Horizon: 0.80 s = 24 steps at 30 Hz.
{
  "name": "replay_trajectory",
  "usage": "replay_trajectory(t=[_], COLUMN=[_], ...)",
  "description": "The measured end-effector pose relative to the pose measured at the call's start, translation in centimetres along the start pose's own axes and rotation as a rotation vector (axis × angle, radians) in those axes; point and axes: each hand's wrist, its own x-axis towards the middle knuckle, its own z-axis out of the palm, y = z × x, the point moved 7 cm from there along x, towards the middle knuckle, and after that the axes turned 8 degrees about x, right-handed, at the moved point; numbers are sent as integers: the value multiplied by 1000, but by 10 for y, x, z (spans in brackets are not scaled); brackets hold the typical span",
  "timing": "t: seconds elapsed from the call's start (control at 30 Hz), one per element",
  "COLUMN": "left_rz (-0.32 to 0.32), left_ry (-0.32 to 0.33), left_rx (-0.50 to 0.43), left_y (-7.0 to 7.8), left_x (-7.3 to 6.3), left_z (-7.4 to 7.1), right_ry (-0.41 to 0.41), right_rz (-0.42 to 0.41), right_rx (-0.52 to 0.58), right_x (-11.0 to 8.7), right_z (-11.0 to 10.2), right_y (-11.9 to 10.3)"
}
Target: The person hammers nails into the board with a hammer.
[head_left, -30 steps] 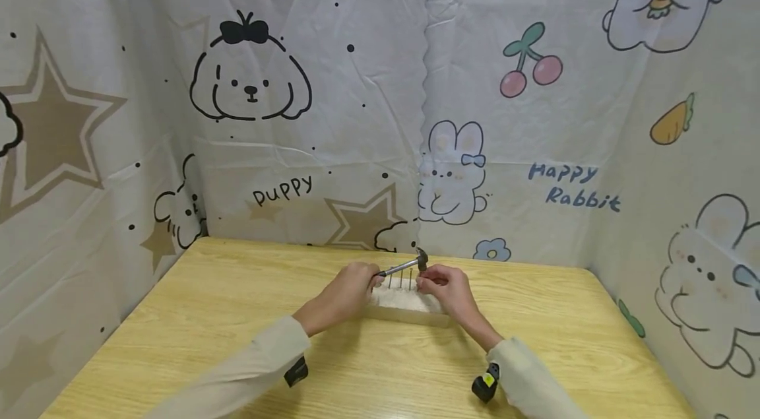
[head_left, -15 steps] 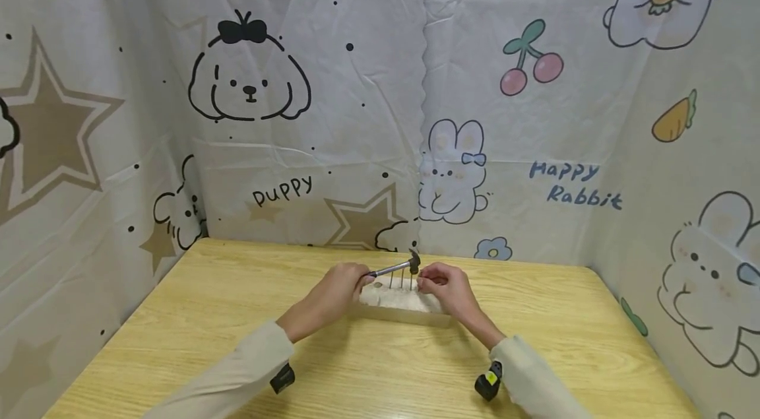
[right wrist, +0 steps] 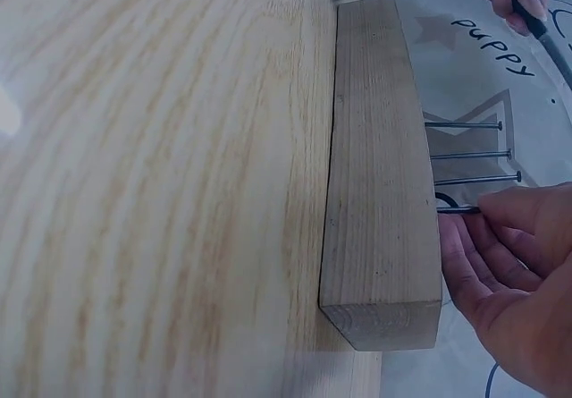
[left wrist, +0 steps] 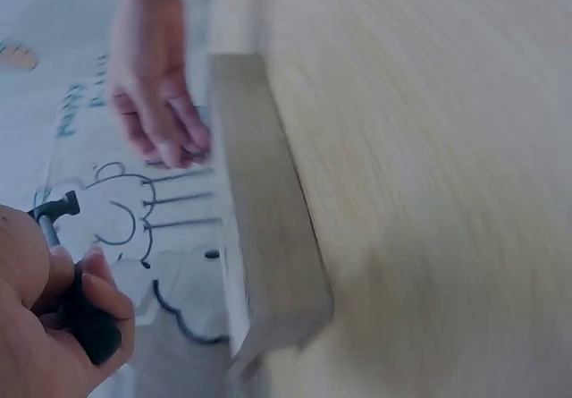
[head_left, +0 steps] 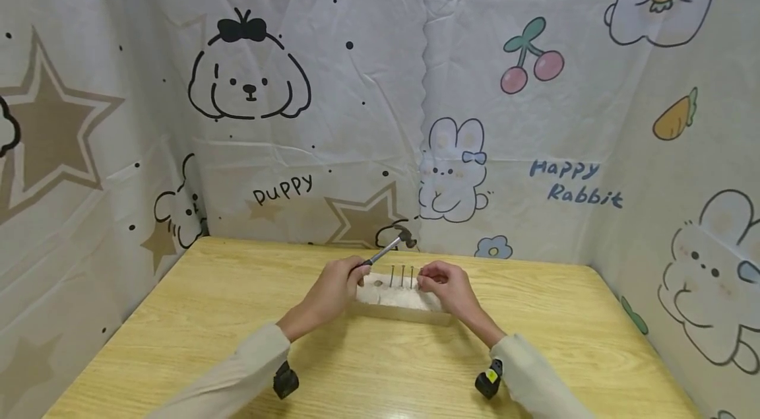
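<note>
My left hand [head_left: 334, 287] grips a small claw hammer [head_left: 384, 251] by its dark handle. The hammer's head is raised above and behind the wooden block [head_left: 404, 315], left of my right hand. My right hand [head_left: 446, 287] pinches a nail [right wrist: 458, 209] upright against the block's top, near its right part. Three other nails [right wrist: 469, 156] stand in a row in the block, to the left of the pinched one. In the left wrist view the hammer handle [left wrist: 89, 322] lies in my curled fingers, its head beyond them. A dark knot marks the block's top left.
The block lies on a yellow wood-grain table [head_left: 237, 313]. A printed cloth [head_left: 320, 76] with puppies, rabbits and stars hangs behind and at both sides of the table. Small black cameras [head_left: 488, 379] are worn at both wrists.
The hammer head has swung up and to the left, away from the pinched nail. My left hand has shifted left, while my right hand keeps its place at the nail.
</note>
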Motion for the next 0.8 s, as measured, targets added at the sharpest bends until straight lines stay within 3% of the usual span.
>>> replay_trajectory(t=[0.17,0.23,0.27,0.37,0.63,0.8], left_rz=[-352,-467,-498,-541,-635,-662], left_ry=[-114,-134,-137,-127,-61,-60], left_rx=[-655,-823,-864,-844,-583,-492], left_y=[-30,-41,-45,-57,-75,-82], left_x=[-13,-21,-25,-34,-49,-52], left_z=[15,19,19,13,-7,-10], right_ry=[22,24,23,18,16,-1], right_rz=[0,-4,-9,-13,-24,-36], right_rx=[-5,-6,-6,1,0,6], right_x=[0,0,0,0,1,2], right_z=[1,2,3,4,0,1], right_y=[0,0,0,-1,-2,0])
